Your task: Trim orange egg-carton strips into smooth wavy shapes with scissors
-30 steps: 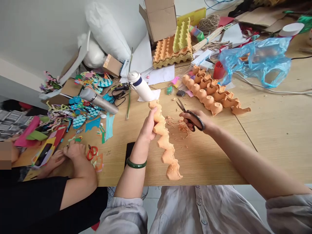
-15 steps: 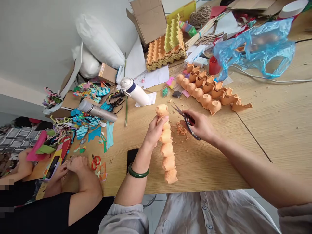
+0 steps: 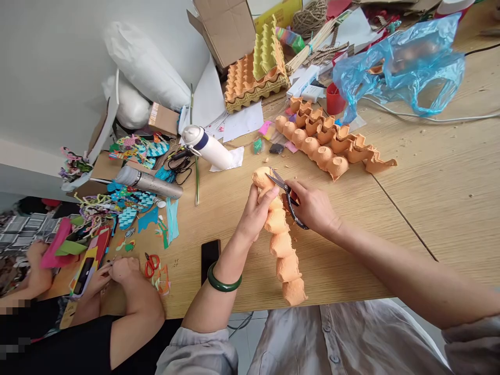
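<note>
My left hand (image 3: 258,211) is closed around the upper part of an orange egg-carton strip (image 3: 281,245), a single row of domed cups slanting toward the table's front edge. In my right hand (image 3: 312,205) is a pair of dark-handled scissors (image 3: 289,200). Their blades are parted a little and meet the strip's edge by its far end cup, just above my left thumb. Whether they bite into the pulp I cannot tell. More cut egg-carton strips (image 3: 324,140) lie beyond my hands, some dome side up, others showing their ragged edges.
A white bottle (image 3: 211,147) stands tilted in view behind my left hand. A phone (image 3: 210,258) lies by my left forearm. Stacked egg trays (image 3: 255,73) and a blue plastic bag (image 3: 398,73) are farther back. At left, another person's hands (image 3: 121,271) work near red-handled scissors (image 3: 151,264).
The scissors have moved left from beside the strip to its far end. My left hand has tilted the strip, swinging its near end to the right.
</note>
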`<state>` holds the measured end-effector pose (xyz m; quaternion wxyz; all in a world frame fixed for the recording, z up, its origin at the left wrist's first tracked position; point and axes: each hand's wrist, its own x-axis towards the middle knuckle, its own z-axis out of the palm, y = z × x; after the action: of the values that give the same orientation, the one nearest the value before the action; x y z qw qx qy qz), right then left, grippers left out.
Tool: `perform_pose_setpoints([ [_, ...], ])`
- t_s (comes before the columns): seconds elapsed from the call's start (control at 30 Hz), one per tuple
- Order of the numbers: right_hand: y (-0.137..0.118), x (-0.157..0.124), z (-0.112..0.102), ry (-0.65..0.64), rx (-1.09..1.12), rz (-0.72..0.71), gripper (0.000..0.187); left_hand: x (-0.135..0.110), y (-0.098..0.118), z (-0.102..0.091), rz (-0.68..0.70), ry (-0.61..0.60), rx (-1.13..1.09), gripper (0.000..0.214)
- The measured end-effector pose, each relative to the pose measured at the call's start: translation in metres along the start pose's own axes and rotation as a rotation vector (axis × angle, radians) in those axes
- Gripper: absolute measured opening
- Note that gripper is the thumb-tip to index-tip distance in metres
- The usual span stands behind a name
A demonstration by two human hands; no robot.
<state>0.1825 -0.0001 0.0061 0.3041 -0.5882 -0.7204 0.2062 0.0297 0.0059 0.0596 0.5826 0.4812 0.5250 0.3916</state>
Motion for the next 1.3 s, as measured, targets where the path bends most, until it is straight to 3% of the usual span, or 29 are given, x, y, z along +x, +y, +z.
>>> perform_pose_setpoints([
  [0.33, -0.007, -0.003, -0.005, -0.091, -0.08, 0.063, 0.032, -0.003, -0.008, 0.01, 0.037, 0.095, -0.013, 0.051],
  [0.73, -0.007, -0.002, -0.006, -0.011, -0.134, 0.056, 0.037, -0.006, -0.013, 0.012, -0.02, 0.039, -0.054, 0.052],
  [1.03, -0.009, -0.002, -0.005, 0.053, -0.143, 0.11, 0.035, -0.004, -0.01, 0.018, -0.05, 0.115, -0.109, 0.044],
  [1.3, -0.006, 0.002, -0.01, -0.172, -0.18, 0.105, 0.031, -0.002, -0.02, 0.018, -0.086, 0.137, -0.064, 0.044],
])
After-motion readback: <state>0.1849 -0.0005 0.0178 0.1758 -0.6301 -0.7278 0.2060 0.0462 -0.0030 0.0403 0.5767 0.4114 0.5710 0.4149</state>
